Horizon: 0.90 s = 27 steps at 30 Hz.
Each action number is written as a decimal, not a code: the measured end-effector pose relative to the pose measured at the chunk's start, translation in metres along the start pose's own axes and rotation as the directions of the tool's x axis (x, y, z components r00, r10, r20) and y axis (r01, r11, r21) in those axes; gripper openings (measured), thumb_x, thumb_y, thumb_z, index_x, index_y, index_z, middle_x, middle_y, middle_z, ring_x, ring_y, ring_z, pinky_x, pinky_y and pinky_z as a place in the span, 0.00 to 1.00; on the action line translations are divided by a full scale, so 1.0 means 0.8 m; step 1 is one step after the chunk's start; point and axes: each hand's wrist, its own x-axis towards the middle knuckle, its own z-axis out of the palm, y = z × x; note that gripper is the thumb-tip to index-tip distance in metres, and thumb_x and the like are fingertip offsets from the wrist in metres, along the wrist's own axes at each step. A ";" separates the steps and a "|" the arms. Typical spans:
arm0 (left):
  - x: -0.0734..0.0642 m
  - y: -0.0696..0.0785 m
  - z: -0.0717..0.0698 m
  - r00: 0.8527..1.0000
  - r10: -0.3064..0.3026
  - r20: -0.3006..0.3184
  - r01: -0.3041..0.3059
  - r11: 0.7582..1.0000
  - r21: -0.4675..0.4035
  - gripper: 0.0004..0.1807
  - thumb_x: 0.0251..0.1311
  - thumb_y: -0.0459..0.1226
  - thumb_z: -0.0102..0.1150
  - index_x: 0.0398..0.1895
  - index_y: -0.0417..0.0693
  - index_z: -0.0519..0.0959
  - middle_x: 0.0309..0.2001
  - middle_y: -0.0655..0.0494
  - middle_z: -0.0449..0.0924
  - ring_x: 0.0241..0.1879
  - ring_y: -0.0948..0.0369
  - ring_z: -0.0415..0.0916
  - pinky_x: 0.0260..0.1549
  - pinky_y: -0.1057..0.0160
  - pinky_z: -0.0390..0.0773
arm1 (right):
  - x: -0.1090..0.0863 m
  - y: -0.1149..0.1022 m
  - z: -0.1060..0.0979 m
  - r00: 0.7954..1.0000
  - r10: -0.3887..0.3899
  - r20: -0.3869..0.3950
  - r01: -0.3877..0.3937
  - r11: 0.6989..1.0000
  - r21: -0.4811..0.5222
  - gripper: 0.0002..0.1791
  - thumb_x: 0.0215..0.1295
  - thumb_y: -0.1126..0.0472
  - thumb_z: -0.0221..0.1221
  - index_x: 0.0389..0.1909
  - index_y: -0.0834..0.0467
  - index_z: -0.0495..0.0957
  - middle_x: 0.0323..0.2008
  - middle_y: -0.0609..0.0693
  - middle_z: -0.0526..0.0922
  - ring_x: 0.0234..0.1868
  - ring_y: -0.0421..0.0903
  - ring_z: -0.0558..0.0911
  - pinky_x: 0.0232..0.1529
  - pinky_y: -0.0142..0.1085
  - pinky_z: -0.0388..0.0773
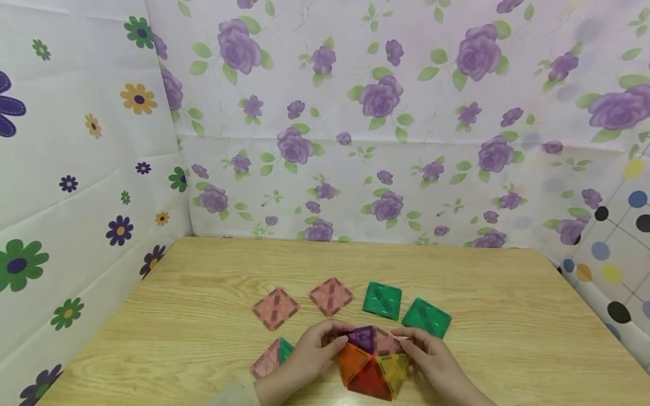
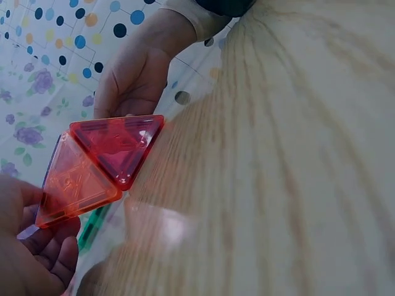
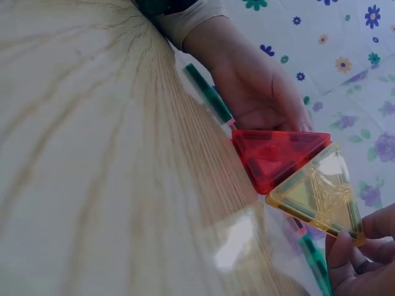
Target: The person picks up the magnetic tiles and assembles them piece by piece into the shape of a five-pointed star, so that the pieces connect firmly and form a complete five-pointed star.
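Both hands hold a faceted dome of translucent triangular magnetic tiles low over the front of the table. It joins a purple tile (image 1: 362,338), a pink tile (image 1: 387,343), an orange tile (image 1: 352,362), a yellow tile (image 1: 393,366) and a red tile (image 1: 373,379). On its left side, my left hand (image 1: 321,347) grips the purple and orange part with thumb and fingers. My right hand (image 1: 430,354) pinches the opposite side; in the right wrist view its fingertips are at the corner of the yellow tile (image 3: 321,191). The dome's underside is hidden in the head view.
Behind the dome, two pink square pieces (image 1: 276,308) and two green square pieces (image 1: 382,300) lie in an arc on the wooden table (image 1: 203,316). A pink-and-green piece (image 1: 266,361) lies beside the left forearm, partly covered. Floral cloth (image 1: 330,113) hangs behind the table.
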 end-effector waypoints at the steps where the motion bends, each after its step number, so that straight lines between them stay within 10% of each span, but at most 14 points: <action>1: 0.000 0.000 0.000 1.000 0.003 0.010 -0.003 1.000 0.025 0.17 0.67 0.43 0.55 0.55 0.48 0.77 0.48 0.49 0.79 0.38 0.66 0.73 0.35 0.72 0.74 | 0.000 0.000 0.000 1.000 -0.002 -0.003 0.002 1.000 0.002 0.23 0.74 0.60 0.48 0.62 0.70 0.67 0.42 0.51 0.79 0.31 0.38 0.74 0.31 0.30 0.76; 13: -0.005 0.001 0.001 0.993 0.076 0.091 -0.098 0.958 0.269 0.29 0.55 0.49 0.66 0.60 0.55 0.72 0.53 0.56 0.75 0.48 0.66 0.73 0.43 0.70 0.76 | 0.001 0.002 0.001 1.000 -0.014 -0.016 0.012 0.993 -0.116 0.27 0.71 0.50 0.52 0.60 0.66 0.72 0.53 0.58 0.79 0.40 0.38 0.77 0.36 0.30 0.78; 27: -0.005 -0.003 0.004 0.988 0.149 0.037 -0.144 0.815 0.560 0.35 0.50 0.58 0.66 0.60 0.54 0.74 0.49 0.60 0.74 0.48 0.65 0.69 0.46 0.68 0.75 | 0.000 0.003 0.002 0.989 -0.135 0.065 0.149 0.913 -0.380 0.31 0.64 0.43 0.58 0.62 0.57 0.71 0.60 0.55 0.77 0.57 0.51 0.76 0.49 0.31 0.77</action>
